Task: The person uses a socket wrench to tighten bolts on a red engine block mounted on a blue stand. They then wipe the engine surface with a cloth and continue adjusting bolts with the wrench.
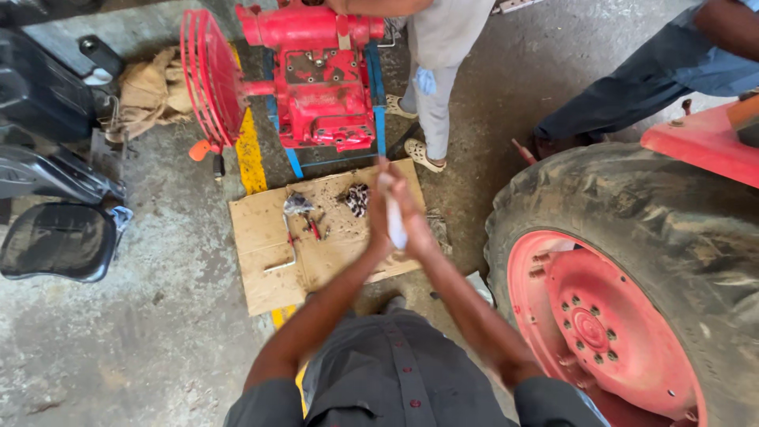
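Note:
My left hand and my right hand are pressed together, palm to palm, with a white cloth or tube-like object squeezed between them. Both hands hover over a cardboard sheet on the concrete floor. On the cardboard lie a bent metal rod, small red-handled tools and a dark patterned rag.
A red machine housing on a blue stand sits ahead, with a person in light trousers beside it. A large tractor tyre with a red rim stands at right. Another person's leg is top right. Black seat parts lie at left.

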### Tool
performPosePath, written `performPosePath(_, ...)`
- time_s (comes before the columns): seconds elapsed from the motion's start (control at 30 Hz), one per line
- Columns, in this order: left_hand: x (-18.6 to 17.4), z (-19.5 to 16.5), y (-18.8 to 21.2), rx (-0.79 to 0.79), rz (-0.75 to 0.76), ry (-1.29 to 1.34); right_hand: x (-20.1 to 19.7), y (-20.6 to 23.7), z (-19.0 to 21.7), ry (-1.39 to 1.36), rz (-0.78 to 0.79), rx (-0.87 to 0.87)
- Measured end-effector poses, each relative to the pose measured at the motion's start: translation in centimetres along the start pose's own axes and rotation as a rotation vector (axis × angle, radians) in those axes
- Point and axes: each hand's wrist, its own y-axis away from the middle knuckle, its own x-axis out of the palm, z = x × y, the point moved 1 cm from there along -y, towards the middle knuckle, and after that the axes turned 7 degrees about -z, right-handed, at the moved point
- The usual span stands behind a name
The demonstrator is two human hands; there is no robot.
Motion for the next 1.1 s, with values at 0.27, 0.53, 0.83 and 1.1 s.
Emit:
performPosePath(0.27, 1.5, -1.7, 3.4, -0.372, 0.115, -0.025, -1.5, -2.4, 0.9, -0.089, -0.087, 0.077)
performPosePath(0.53, 2.6, -0.9, 0.2, -0.075, 0.088, -0.059, -2.7, -2.2, -2.4, -0.276, -0.096, 0.228)
performPosePath(0.83, 2.2, 0.5, 3.3, -0.174, 0.206, 0.051, -6.0, -6.2, -6.0, -0.321, -0.022, -0.054)
performPosePath(1.1, 1.3, 2.2, -1.6, -0.011, 0.017, -0.39, -3.4, -2.2, -5.4, -0.224, 0.061, -0.154)
